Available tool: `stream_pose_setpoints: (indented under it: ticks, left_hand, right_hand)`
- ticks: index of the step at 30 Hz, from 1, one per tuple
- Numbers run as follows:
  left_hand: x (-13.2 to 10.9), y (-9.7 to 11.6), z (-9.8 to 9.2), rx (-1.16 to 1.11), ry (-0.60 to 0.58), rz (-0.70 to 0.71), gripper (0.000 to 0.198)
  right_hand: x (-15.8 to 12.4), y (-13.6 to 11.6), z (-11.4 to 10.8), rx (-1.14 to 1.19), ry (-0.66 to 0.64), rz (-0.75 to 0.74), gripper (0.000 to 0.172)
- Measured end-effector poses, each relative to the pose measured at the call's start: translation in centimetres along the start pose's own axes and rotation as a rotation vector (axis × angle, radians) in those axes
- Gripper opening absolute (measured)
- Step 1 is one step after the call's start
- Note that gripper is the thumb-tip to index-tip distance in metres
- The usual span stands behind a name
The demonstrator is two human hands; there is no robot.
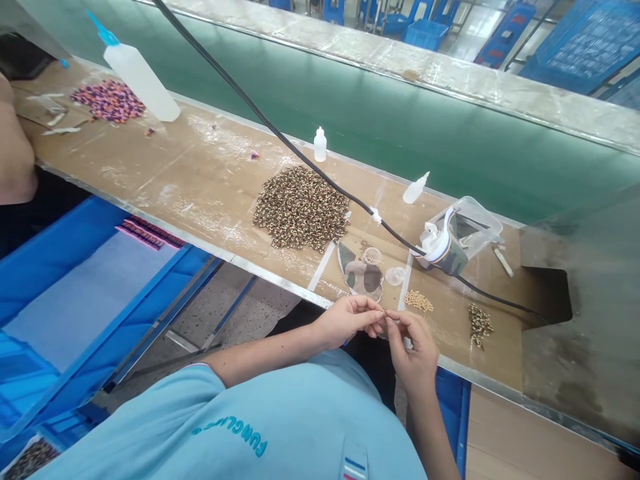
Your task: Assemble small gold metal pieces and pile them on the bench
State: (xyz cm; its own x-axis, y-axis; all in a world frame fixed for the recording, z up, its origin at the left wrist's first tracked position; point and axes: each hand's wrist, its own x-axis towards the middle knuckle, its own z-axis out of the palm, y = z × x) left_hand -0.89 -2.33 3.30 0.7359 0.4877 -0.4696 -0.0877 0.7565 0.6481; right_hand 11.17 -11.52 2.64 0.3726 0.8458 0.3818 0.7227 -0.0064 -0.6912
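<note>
Above the table's front edge, my left hand and my right hand meet at the fingertips. Both are closed in a pinch around something tiny that I cannot make out. Just beyond them lies a camouflage-patterned cloth piece with a small clear round dish on it. A clear round lid sits beside it. To the right of my hands are a small pile of tan beads and a small heap of gold-and-dark pieces. A large heap of similar small pieces spreads farther left.
A black cable crosses over the table. Small white bottles and a clear plastic box stand along the back. Far left are a big squeeze bottle, a pile of pink-purple pieces and another person's arm. Blue crates sit below.
</note>
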Motion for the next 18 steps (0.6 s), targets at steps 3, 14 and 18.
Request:
stream_pose_setpoints:
  ticks: [3, 14, 18]
  left_hand:
    - [-0.05, 0.05, 0.05, 0.025, 0.0, 0.014, 0.043]
    - [-0.15, -0.5, -0.03, 0.137, -0.033, 0.145, 0.039]
    - [-0.1, -0.84, -0.12, 0.183, -0.029, 0.162, 0.039]
  right_hand:
    - [0.03, -0.03, -0.15, -0.006, 0.009, 0.011, 0.007]
    - [-0.24, -0.43, -0.22, -0.031, 0.011, -0.017, 0.007]
    - [-0.41, -0.47, -0.21, -0.044, 0.032, -0.044, 0.006]
